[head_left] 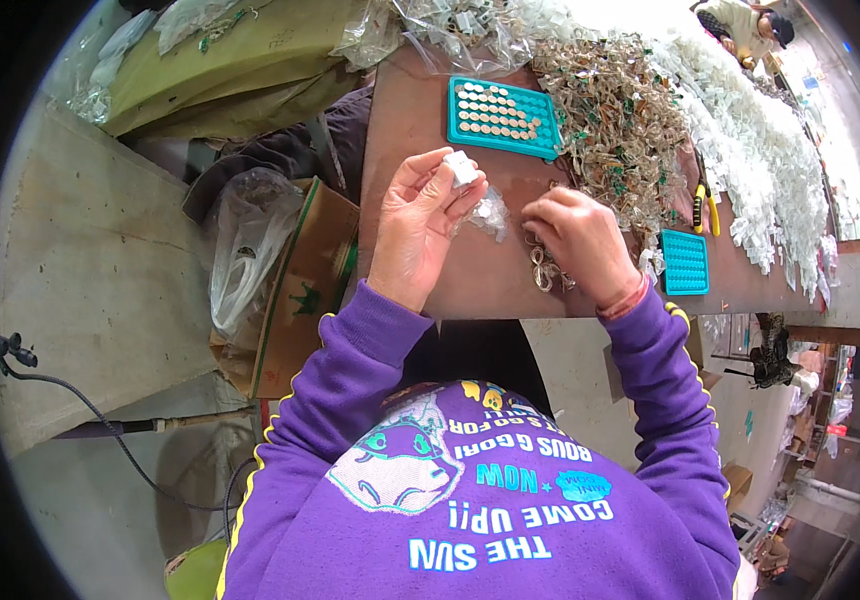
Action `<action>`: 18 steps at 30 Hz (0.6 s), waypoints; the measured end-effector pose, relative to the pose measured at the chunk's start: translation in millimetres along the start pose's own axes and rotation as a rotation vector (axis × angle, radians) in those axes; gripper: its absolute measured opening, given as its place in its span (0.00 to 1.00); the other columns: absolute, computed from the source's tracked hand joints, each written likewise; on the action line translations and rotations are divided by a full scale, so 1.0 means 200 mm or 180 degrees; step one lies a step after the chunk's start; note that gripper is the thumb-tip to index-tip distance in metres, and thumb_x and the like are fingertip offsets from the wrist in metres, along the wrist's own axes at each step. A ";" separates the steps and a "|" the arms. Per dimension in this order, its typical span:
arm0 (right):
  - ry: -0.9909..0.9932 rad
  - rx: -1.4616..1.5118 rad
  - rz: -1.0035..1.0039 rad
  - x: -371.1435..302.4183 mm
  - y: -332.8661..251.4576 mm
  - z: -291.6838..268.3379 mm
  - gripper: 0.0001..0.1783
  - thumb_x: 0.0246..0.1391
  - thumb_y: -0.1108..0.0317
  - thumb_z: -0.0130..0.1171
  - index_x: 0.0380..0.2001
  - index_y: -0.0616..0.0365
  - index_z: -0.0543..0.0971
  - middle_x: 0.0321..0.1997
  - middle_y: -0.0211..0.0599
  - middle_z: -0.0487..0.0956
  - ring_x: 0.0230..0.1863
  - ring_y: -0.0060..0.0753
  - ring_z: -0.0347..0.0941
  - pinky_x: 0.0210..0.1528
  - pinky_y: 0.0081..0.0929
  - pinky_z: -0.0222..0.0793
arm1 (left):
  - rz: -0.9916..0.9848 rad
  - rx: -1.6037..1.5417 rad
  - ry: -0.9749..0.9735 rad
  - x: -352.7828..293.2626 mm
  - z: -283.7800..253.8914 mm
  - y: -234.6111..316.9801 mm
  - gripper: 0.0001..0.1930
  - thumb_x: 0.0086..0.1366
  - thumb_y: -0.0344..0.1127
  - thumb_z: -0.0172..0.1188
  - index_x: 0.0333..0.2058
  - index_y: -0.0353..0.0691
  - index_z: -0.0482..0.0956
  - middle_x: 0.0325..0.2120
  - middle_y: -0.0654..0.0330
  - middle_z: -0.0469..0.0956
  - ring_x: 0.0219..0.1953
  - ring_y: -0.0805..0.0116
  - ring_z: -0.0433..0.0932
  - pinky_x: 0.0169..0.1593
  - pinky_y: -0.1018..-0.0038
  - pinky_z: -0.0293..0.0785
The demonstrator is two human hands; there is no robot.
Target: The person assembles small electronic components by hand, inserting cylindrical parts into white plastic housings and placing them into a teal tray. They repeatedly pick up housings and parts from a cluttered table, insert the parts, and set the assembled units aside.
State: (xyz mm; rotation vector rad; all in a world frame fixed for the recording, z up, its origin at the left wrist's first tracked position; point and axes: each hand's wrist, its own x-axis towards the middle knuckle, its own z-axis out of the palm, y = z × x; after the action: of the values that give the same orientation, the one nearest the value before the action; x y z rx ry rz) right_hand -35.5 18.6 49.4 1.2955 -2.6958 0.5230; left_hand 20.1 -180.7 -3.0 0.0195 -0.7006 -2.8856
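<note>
Raised over the brown table [420, 105], my left hand [412, 225] is closed, pinching a small white plastic piece [461, 168] between thumb and fingers. A few clear and white plastic pieces [490, 214] lie just right of it. My right hand [590, 245] has its fingers curled together, low over the table; what is in them, if anything, is hidden. Close under its fingertips lie a few looped thin wire pieces [542, 268]. Beyond both hands sits a teal tray [548, 150], with rows of round, coin-like discs in many of its pockets.
A heap of tangled clear-and-green wired parts [615, 130] covers the table's far right, beside a large pile of translucent white pieces [740, 150]. Yellow-handled pliers [700, 208] and a smaller teal tray [685, 262] lie right. Left stands a cardboard box [295, 290]. Another person [745, 30] is far right.
</note>
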 end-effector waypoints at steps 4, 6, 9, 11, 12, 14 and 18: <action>0.0056 -0.0612 -0.0171 -0.04 -0.04 0.02 0.06 0.50 0.66 0.61 0.28 0.55 0.79 0.30 0.35 0.75 0.36 0.39 0.75 0.41 0.34 0.71 | -0.0169 -0.0157 0.0031 0.01 0.00 -0.01 0.13 0.68 0.32 0.58 0.49 0.36 0.73 0.43 0.54 0.78 0.48 0.58 0.78 0.55 0.62 0.75; 0.0014 -0.0800 -0.0250 -0.04 -0.06 0.04 0.03 0.46 0.69 0.59 0.25 0.55 0.76 0.29 0.35 0.74 0.35 0.37 0.74 0.41 0.33 0.70 | -0.0262 -0.0281 0.0017 0.00 0.00 -0.01 0.13 0.67 0.32 0.59 0.49 0.36 0.73 0.43 0.54 0.78 0.48 0.58 0.78 0.55 0.62 0.75; -0.0005 -0.0943 -0.0443 -0.03 -0.07 0.05 0.03 0.39 0.72 0.56 0.22 0.54 0.74 0.28 0.35 0.73 0.33 0.37 0.74 0.40 0.33 0.69 | -0.0175 -0.0159 0.0018 -0.01 0.00 0.00 0.13 0.67 0.32 0.59 0.48 0.37 0.73 0.42 0.54 0.78 0.48 0.59 0.78 0.56 0.62 0.75; -0.0007 -0.0783 -0.0419 -0.03 -0.07 0.03 0.04 0.40 0.72 0.57 0.24 0.56 0.75 0.27 0.36 0.74 0.33 0.39 0.74 0.40 0.34 0.70 | -0.0276 -0.0186 0.0014 -0.01 0.00 0.00 0.13 0.67 0.32 0.59 0.48 0.37 0.73 0.43 0.54 0.77 0.48 0.59 0.78 0.56 0.62 0.74; -0.0019 -0.0705 -0.0403 -0.03 -0.07 0.03 0.04 0.41 0.72 0.58 0.25 0.56 0.76 0.27 0.36 0.75 0.33 0.40 0.74 0.39 0.35 0.70 | -0.0289 -0.0257 -0.0078 -0.01 0.00 0.00 0.13 0.67 0.32 0.59 0.48 0.37 0.73 0.43 0.54 0.77 0.48 0.59 0.78 0.56 0.62 0.74; 0.0296 -0.0111 0.0044 -0.02 -0.07 0.01 0.04 0.44 0.73 0.60 0.27 0.59 0.78 0.30 0.37 0.78 0.34 0.37 0.77 0.39 0.32 0.72 | -0.0404 -0.0214 -0.0136 -0.01 -0.01 0.01 0.13 0.68 0.33 0.57 0.49 0.38 0.73 0.45 0.54 0.78 0.50 0.57 0.77 0.59 0.60 0.72; 0.0657 0.1753 0.1276 0.02 -0.05 0.00 0.04 0.51 0.74 0.63 0.30 0.62 0.79 0.38 0.39 0.83 0.37 0.25 0.81 0.40 0.23 0.75 | -0.0538 0.0137 -0.0025 -0.02 0.00 0.02 0.13 0.69 0.34 0.56 0.49 0.38 0.73 0.44 0.53 0.78 0.51 0.56 0.78 0.58 0.61 0.73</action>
State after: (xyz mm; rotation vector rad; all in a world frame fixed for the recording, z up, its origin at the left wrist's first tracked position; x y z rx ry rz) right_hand -30.1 9.7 52.2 0.7023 -2.7280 1.4342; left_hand 24.2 -183.9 -0.8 0.0764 -0.7992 -3.0314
